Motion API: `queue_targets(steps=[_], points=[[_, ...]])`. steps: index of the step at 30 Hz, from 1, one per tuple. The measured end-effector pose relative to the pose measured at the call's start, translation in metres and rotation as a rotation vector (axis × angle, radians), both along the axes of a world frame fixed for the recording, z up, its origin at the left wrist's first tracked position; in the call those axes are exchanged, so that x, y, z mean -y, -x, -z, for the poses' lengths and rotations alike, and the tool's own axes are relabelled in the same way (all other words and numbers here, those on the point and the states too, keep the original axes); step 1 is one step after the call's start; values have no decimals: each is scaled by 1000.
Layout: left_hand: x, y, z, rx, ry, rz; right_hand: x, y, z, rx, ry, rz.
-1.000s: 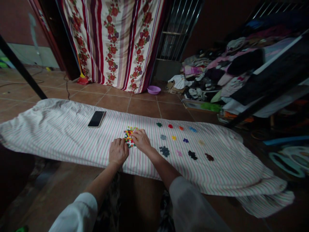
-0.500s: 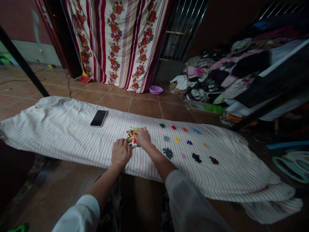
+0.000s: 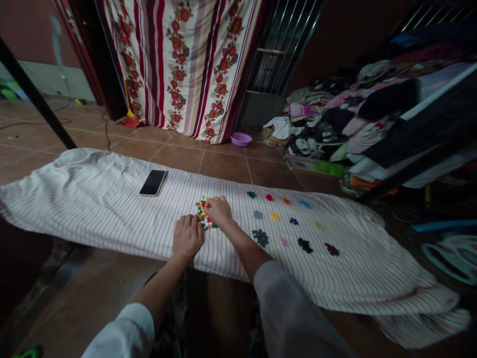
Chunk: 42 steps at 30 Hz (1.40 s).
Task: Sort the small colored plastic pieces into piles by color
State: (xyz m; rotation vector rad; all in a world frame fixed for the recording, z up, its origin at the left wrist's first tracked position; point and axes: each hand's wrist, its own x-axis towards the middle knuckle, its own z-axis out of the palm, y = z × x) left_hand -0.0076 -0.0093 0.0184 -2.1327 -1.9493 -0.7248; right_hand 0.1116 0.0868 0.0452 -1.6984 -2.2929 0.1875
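Note:
A mixed pile of small coloured pieces (image 3: pixel 203 218), red, yellow, green, orange and white, lies on the striped cloth (image 3: pixel 112 214). At its near left edge rests my left hand (image 3: pixel 187 236), palm down, fingers laid out flat and fingertips against the pieces. My right hand (image 3: pixel 219 211) is over the pile's right side, thumb and fingers pinched together; what is between them is too small to make out. To the right, pieces are sorted by colour into small clusters, among them dark green (image 3: pixel 251 195), red (image 3: pixel 269 197), yellow (image 3: pixel 275 217), dark grey (image 3: pixel 260 237), black (image 3: pixel 305 245) and brown (image 3: pixel 331 249).
A phone (image 3: pixel 153 182) lies on the cloth left of the pile. Beyond the cloth's far edge, a purple basin (image 3: pixel 241 139) and a red broom (image 3: pixel 130 120) are on the tiled floor before a floral curtain (image 3: pixel 186 69). Clothes (image 3: pixel 357 104) are heaped at the right.
My right hand has shifted very slightly left over the pile, fingers still pinched. My left hand stays in place at the pile's edge.

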Motion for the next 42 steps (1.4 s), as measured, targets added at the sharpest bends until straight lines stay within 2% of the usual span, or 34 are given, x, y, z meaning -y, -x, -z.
queue_targets(steps=[11, 23, 32, 42], points=[[0, 1, 3, -12, -12, 16, 10, -24, 8, -288, -96, 82], [1, 1, 1, -17, -29, 29, 32, -67, 14, -389, -150, 77], [1, 4, 5, 25, -72, 87, 49, -109, 16, -405, -157, 153], [7, 5, -4, -5, -34, 138, 77, -168, 17, -450, -236, 304]])
